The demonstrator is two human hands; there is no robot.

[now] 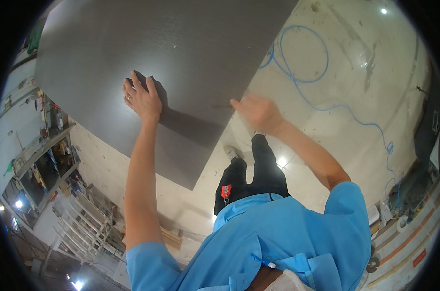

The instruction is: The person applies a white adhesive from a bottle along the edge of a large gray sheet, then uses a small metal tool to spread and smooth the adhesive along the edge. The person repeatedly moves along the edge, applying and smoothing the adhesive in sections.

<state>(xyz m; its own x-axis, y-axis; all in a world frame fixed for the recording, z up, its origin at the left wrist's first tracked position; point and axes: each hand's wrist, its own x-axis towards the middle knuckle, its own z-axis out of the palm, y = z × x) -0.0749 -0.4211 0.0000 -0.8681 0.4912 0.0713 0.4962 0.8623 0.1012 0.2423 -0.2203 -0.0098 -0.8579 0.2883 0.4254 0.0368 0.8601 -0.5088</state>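
A large dark grey panel with a smooth, faintly grained face spreads across the upper left. My left hand rests on it with fingers spread, a ring on one of them, and casts a dark shadow on the surface. Blurred by motion, my right hand is at the panel's right edge. Its thumb points toward that edge, while the other fingers look curled but are too smeared to read. Whether anything is in that hand, I cannot tell.
A blue air hose loops over the pale tiled floor on the right. Shelving with tools lines the left side, above a white slatted rack. Long boards lie at the lower right. My shoe is close to the panel's edge.
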